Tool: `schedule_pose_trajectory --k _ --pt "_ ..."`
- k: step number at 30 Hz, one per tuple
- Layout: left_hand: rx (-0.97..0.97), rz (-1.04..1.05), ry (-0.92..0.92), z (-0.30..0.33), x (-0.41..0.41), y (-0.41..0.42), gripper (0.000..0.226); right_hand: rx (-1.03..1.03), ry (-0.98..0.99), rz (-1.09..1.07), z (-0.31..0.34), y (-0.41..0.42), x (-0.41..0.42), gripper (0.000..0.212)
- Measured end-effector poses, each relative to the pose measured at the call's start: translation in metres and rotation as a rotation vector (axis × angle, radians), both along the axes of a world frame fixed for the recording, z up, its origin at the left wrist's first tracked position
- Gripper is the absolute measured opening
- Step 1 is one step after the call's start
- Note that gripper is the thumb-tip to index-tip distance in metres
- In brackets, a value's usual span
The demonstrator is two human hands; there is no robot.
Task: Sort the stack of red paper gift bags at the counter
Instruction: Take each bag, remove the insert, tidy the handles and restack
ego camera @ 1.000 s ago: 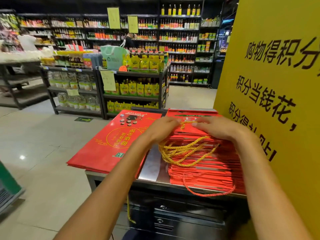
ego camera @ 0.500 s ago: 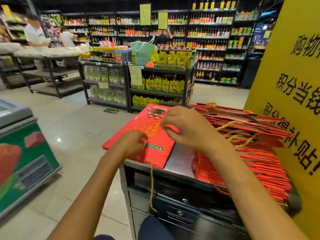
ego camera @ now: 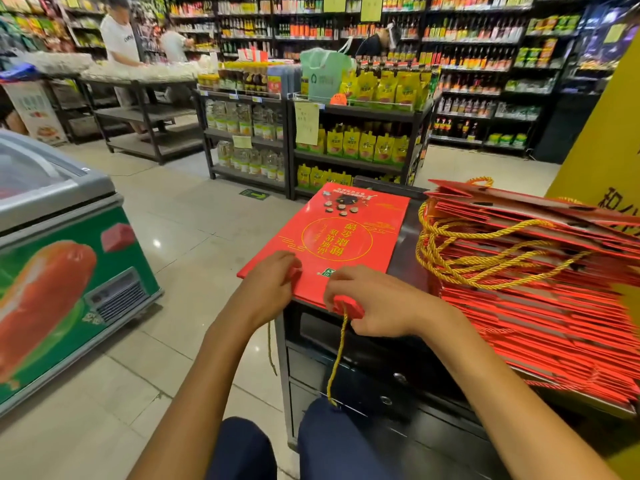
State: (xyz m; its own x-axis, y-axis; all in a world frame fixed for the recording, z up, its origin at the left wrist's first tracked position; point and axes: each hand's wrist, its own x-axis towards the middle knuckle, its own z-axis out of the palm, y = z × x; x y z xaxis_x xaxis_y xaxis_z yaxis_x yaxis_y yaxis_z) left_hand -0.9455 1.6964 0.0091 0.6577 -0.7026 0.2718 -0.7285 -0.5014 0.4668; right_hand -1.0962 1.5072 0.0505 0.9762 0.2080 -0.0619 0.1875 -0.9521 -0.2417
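A flat red gift bag (ego camera: 346, 233) with gold print lies on the left part of the dark counter (ego camera: 405, 268), its near edge sticking out over the counter's front. My left hand (ego camera: 270, 285) pinches that near edge at its left side. My right hand (ego camera: 374, 303) grips the edge further right, where a gold rope handle (ego camera: 337, 355) hangs down in front of the counter. To the right lies a thick, uneven stack of red bags (ego camera: 540, 306) with loose gold cords (ego camera: 485, 258) on top.
A yellow sign board (ego camera: 602, 161) stands behind the stack at the right. A chest freezer (ego camera: 62, 258) sits on the floor to the left. Shelving racks with yellow pouches (ego camera: 356, 140) stand beyond the counter. People stand at the far left shelves.
Both hands left the right-hand stack and moved left to the flat bag's near edge. The view also swung left, bringing the freezer into sight.
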Motion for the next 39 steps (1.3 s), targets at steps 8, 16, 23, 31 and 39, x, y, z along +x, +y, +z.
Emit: schedule_pose_trajectory --k 8,16,23,31,39 --pt "-0.156 -0.019 0.025 0.002 -0.019 0.031 0.031 0.248 -0.263 -0.087 -0.013 0.013 -0.001 0.015" --pt "-0.222 0.059 0.089 -0.012 -0.021 0.052 0.029 0.829 -0.414 -0.455 0.011 0.023 0.023 0.042" --pt "-0.319 0.064 0.106 -0.029 -0.031 0.06 0.027 0.767 -0.322 -0.705 0.018 -0.006 0.084 0.033" --pt "-0.392 0.08 0.14 -0.036 -0.04 0.065 0.029 0.133 -0.177 -0.494 0.003 -0.015 0.092 0.045" --pt "-0.462 0.103 0.14 -0.038 -0.044 0.066 0.031 0.077 0.03 0.003 0.02 -0.012 0.058 0.049"
